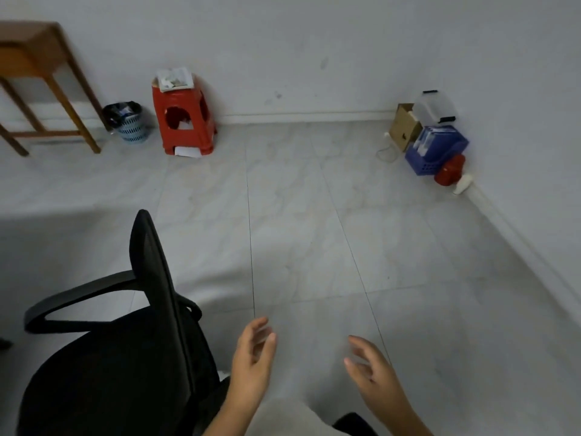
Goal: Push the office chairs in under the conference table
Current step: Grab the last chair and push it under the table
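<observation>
A black office chair (119, 366) with a mesh back and curved armrests stands at the lower left, seen from behind and above. My left hand (251, 360) hovers just to the right of the chair's back, fingers relaxed and holding nothing, apart from the chair. My right hand (374, 372) hangs further right over the bare floor, fingers loosely spread and empty. No conference table shows in the head view.
A wooden side table (37, 58) stands at the far left by the wall. Beside it are a small waste basket (129, 121) and a red plastic stool (185, 118) with papers on top. Boxes, a blue crate (435, 152) and a red object sit in the right corner.
</observation>
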